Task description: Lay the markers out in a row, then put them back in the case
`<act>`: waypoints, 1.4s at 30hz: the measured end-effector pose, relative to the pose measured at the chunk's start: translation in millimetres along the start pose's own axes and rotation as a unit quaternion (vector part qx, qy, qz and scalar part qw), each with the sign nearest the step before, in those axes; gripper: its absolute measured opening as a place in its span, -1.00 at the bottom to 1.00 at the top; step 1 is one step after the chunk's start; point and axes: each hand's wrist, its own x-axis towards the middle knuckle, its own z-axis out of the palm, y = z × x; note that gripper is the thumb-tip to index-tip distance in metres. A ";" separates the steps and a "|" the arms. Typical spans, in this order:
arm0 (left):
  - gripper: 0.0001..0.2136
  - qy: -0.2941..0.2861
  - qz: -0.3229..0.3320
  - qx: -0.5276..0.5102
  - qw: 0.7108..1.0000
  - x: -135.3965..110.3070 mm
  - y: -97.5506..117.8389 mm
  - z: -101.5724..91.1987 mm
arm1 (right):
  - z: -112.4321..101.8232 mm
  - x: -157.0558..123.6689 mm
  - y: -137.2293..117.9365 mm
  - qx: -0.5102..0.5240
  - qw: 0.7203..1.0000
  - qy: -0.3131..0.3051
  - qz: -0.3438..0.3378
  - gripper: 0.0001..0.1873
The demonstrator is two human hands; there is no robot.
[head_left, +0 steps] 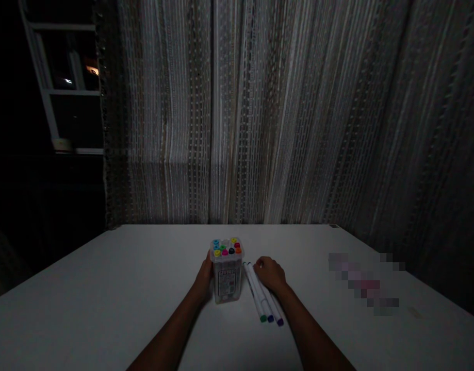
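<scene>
A clear plastic marker case stands upright on the white table, with several colourful marker ends showing at its top and a printed label on its front. My left hand grips its left side, the fingers partly hidden behind it. Just right of the case lie three white markers: one with a green cap, one with a blue cap and one with a purple cap. My right hand rests by their far ends, its fingers curled. Whatever those fingers may hold is hidden; the purple-capped marker runs under this hand.
The white table spreads out on both sides. A blurred, pixelated patch covers its right part. Patterned curtains hang behind the far edge, and a dark window is at the upper left. The light is dim.
</scene>
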 end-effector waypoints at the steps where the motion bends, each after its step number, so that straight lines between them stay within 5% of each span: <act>1: -0.33 0.000 -0.001 -0.002 1.000 0.3 -0.1 -0.1 | -0.4 -0.2 -0.5 0.000 1.000 -0.001 0.000 -0.73; 8: -0.33 0.038 0.008 0.004 0.999 2.8 -2.0 -2.5 | -0.7 0.1 -0.9 -0.001 1.000 -0.003 0.000 -0.73; 42: -0.31 0.027 -0.003 0.018 0.999 -2.3 3.7 6.7 | 1.8 0.5 2.1 -0.004 1.000 -0.010 -0.008 -0.70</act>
